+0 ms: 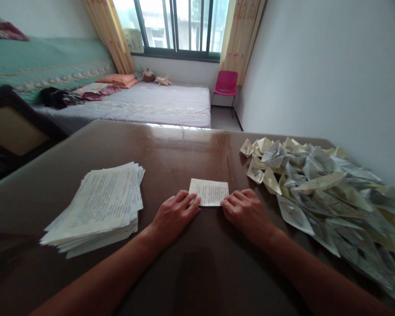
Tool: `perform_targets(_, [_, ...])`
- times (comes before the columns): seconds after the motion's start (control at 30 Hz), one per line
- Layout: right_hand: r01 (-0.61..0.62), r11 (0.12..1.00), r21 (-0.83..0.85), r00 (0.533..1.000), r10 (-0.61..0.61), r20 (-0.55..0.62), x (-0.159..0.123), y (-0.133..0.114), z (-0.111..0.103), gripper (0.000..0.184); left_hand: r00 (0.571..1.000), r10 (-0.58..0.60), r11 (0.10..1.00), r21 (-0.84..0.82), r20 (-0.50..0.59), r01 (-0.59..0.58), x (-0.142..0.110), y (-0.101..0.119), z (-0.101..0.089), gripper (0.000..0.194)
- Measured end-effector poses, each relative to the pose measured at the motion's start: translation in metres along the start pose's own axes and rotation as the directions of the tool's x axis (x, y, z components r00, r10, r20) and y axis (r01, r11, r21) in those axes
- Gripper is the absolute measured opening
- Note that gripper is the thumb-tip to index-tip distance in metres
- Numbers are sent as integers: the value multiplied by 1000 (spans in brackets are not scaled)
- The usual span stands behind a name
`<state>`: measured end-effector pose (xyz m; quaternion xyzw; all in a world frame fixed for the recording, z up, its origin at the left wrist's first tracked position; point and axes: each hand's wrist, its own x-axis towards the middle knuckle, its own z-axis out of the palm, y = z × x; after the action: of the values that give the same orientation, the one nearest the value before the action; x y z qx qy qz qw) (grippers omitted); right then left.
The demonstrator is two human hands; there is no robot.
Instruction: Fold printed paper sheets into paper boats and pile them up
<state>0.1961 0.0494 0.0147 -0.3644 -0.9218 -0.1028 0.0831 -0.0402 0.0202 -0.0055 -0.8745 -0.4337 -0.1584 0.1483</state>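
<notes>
A small printed sheet of paper (212,192), which looks folded, lies flat on the brown table in front of me. My left hand (177,210) presses its fingers onto the sheet's left edge, thumb close beside them. At the lower right corner, my right hand (246,211) pinches the paper with its fingers curled in. Off to the left sits a loose stack of printed sheets (102,202), its edges uneven. To the right, a big heap of folded paper boats (319,182) spreads along the table, several of them near my right wrist.
The glossy brown table (171,149) reaches forward to a bed (164,103). A dark wooden chair (16,127) stands at the left edge. Behind, a pink chair (226,83) is beside the wall (322,74), which runs along the right.
</notes>
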Motion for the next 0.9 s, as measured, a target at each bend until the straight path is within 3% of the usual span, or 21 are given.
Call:
perform_targets(0.13, [116,986,117,987,-102,-122,-3,-14,-8,11,998,54,997,-60,16,-52,-2,4,-4,23])
perform_targets(0.23, [247,935,253,966,-217,-141,-4,-20,-15,12,998,53,990,-129,23,-49,-4,5,-5,21])
perform_targets(0.37, [195,897,396,977,-214,3,0,-3,-17,56,999,36,984,-172,-10,-37,-5,1,-1,25])
perform_targets(0.43, [188,880,436,971,-234,54,1,10,-12,51,999,44,980,-192,-1,-44,-4,-1,1,27])
perform_targets(0.53, [198,833,517,958,-275,77,0,23,0,30,996,85,968,-241,35,-75,-5,-4,0,28])
perform_targets(0.63, [168,756,632,960,-271,69,-1,29,9,26,989,127,955,-279,78,-101,-9,-6,-5,30])
perform_targets(0.73, [95,646,758,974,-216,62,-1,30,14,24,984,135,950,-296,120,-95,-15,-10,-10,33])
perform_targets(0.9, [-170,543,822,985,105,134,5,20,22,27,977,148,935,-343,155,-88,-18,-17,-13,32])
